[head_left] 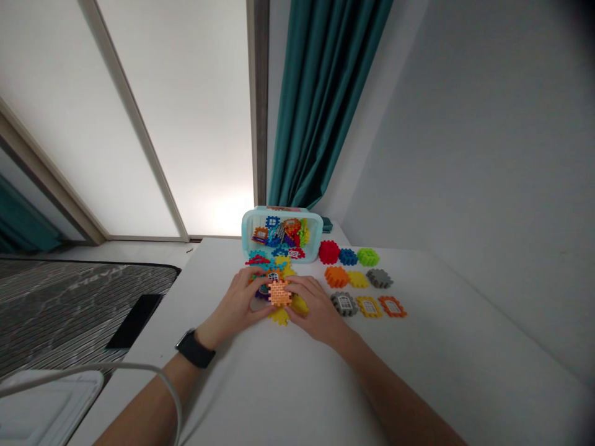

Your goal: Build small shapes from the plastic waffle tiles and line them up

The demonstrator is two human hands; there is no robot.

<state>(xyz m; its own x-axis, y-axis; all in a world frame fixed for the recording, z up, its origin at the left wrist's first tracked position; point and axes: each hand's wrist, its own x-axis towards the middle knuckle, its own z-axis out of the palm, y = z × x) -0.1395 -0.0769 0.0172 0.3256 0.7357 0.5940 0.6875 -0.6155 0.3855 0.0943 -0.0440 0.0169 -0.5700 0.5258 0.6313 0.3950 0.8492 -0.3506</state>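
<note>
An orange building tile [279, 293] with a brick pattern and notched edges is held between both hands over the white table. My left hand [236, 300], with a dark watch on its wrist, grips its left side between thumb and fingers. On the opposite side my right hand [320, 310] has its fingers and thumb closed at the tile's edge. Beneath and around the hands lies a loose pile of tiles, among them a yellow tile [279, 318] in front. Parts of the pile are hidden by my hands and the held tile.
Behind the pile stands a light-blue bin [246, 238] with many coloured tiles inside. To the right are sorted stacks, including red [329, 252], orange [336, 277] and grey window tiles [344, 303]. A white cable [153, 369] crosses above my left forearm.
</note>
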